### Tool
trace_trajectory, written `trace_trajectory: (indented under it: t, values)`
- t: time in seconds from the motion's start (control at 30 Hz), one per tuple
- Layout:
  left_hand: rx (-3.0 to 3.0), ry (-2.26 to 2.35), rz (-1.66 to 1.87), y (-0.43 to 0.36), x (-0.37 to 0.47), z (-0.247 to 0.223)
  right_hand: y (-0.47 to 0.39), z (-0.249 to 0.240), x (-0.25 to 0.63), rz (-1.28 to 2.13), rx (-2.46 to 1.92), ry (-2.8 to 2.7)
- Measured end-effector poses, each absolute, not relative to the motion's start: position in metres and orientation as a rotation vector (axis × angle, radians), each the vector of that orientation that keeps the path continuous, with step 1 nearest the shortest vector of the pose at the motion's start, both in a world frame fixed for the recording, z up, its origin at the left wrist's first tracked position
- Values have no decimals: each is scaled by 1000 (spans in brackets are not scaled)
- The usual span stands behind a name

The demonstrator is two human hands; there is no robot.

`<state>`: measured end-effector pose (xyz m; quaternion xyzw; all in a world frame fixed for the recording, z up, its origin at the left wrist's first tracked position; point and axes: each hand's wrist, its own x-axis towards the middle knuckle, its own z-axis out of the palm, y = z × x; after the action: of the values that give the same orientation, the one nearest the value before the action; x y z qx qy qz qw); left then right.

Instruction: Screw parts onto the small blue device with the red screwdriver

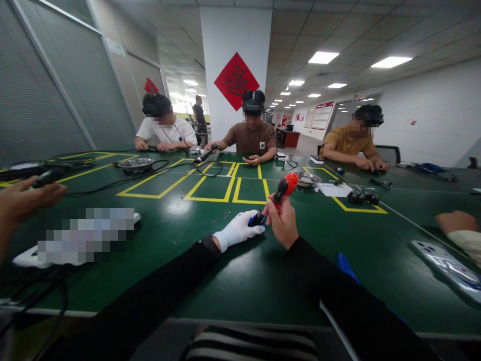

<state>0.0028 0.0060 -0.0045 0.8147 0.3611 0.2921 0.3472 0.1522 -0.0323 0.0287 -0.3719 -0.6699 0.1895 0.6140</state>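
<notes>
The white-gloved left hand (239, 230) is closed around a small blue-and-black part (257, 219), its fingers curled and its metal-looking top end showing. The bare right hand (282, 221) grips a screwdriver (286, 187) with a bulbous red-and-black handle, tilted up, its shaft end down beside the part. Both are held just above the green table (180, 281). The red diamond poster (236, 81) bears dark characters, too stylised to read.
</notes>
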Motion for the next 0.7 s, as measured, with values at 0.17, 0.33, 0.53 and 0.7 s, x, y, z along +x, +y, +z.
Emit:
trace_trajectory:
  t: [0.17, 0.33, 0.53, 0.7]
  values:
    - [2157, 952, 794, 5, 3, -3, -35, 30, 152, 407, -853, -1531]
    - [2177, 921, 811, 7, 3, -5, -34, 30, 153, 389, -867, -1536]
    - [2147, 896, 766, 6, 2, -4, -33, 28, 154, 391, -881, -1556]
    - [2213, 897, 767, 8, 0, -1, -33, 28, 154, 409, -867, -1550]
